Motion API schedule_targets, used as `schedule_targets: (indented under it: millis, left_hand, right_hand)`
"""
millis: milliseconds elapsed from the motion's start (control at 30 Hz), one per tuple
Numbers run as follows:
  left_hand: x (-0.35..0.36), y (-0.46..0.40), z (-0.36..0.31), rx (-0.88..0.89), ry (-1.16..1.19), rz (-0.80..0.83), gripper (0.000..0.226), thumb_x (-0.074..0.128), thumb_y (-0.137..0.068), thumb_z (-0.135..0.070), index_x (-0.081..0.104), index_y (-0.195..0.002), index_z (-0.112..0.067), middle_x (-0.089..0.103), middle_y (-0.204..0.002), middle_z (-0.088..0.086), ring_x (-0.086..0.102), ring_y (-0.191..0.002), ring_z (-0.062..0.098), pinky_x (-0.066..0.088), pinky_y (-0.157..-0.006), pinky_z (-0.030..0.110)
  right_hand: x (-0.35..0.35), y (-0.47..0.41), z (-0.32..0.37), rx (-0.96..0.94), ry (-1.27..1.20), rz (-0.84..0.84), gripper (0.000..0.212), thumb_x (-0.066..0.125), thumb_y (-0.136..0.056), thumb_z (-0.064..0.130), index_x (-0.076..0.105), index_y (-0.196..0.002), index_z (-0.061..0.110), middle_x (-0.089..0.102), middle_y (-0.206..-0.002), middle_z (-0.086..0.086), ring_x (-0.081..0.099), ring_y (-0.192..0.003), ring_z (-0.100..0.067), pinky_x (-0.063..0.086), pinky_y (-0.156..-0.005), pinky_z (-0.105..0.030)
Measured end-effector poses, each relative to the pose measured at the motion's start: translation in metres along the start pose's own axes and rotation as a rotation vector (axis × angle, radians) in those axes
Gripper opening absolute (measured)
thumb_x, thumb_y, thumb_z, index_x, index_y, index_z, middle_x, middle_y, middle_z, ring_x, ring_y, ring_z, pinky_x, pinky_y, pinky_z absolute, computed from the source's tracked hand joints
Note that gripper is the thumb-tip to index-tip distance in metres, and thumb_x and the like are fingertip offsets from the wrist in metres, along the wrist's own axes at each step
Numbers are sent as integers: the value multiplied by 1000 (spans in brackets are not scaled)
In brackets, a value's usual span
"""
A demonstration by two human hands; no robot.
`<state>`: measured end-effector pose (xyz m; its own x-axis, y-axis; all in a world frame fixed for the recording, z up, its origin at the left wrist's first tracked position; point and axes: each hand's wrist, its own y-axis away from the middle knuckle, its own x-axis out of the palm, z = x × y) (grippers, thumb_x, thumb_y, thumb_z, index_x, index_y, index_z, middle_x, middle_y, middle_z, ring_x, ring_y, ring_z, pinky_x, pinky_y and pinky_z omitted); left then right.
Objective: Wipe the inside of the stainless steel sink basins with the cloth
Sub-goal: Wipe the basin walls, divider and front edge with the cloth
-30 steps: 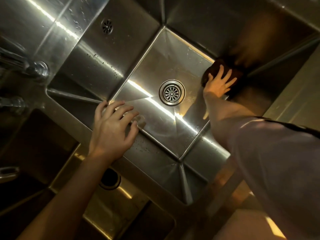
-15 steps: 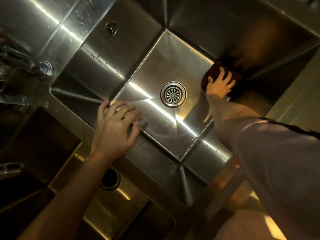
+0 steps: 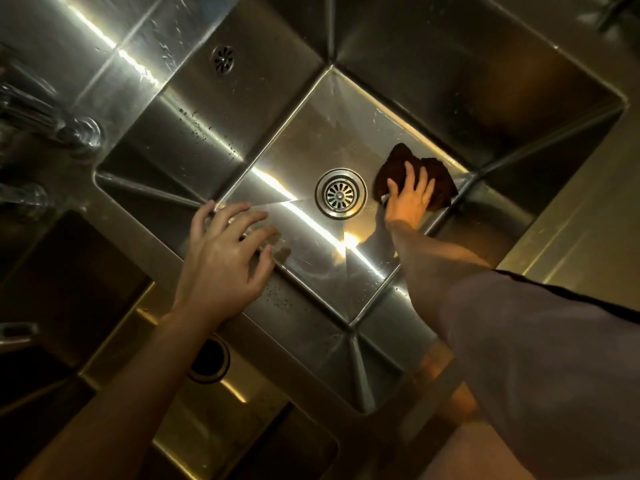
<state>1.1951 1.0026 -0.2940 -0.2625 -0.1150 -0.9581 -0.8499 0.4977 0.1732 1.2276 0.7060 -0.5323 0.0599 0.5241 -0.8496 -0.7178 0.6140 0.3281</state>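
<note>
Chrome faucet fittings (image 3: pixel 74 133) at the left edge.

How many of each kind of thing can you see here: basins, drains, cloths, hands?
Sink basins: 2, the main basin and a second basin beside it
Floor drains: 2, a drain strainer and a dark drain hole
Overflow grille: 1
Brown cloth: 1
Hands: 2, left hand and right hand
Total: 8
</note>
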Motion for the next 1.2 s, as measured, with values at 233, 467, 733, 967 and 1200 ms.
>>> schedule_targets:
  millis: [233,467,733,967,1200]
  left_hand:
    - [0,0,-1,4,25,-35,37,42,-90,-31,69,-109,-15,62,-125,5,47,-127,22,21,-114,50]
    - [-1,1,-2,3,28,-29,36,43,-90,-30,70,-108,-14,62,-125,4,47,-127,22,24,-113,52]
    - [-1,2,-1,-1,28,-23,35,44,-90,-31,70,-108,-17,63,-124,3,47,-127,21,24,-113,50]
    - [-4,1,-3,-19,22,-4,34,45,-90,-29,70,-107,-15,63,-123,3,48,-127,22,25,-112,51]
    - [-5,1,-4,-17,18,1,35,44,-89,-29,70,-107,-15,64,-122,4,49,-125,23,25,-112,47]
  right_hand:
    - [-12,-49,27,122,-36,-15,54,42,-98,40,26,-149,30,17,-159,-6,8,-146,-37,16,-117,-54]
    - [17,-8,51,25,10,-4,52,40,-99,43,28,-148,31,18,-159,-3,9,-147,-33,10,-118,-47]
    - [12,-20,30,-80,-36,40,53,44,-99,36,28,-149,27,18,-159,-6,5,-148,-32,6,-122,-42]
    - [13,-61,80,-115,-83,83,55,52,-95,32,34,-146,30,21,-158,-3,6,-147,-34,12,-120,-50]
    - [40,-10,67,-286,-62,109,49,50,-96,31,40,-144,27,25,-157,-2,7,-148,-30,10,-120,-45]
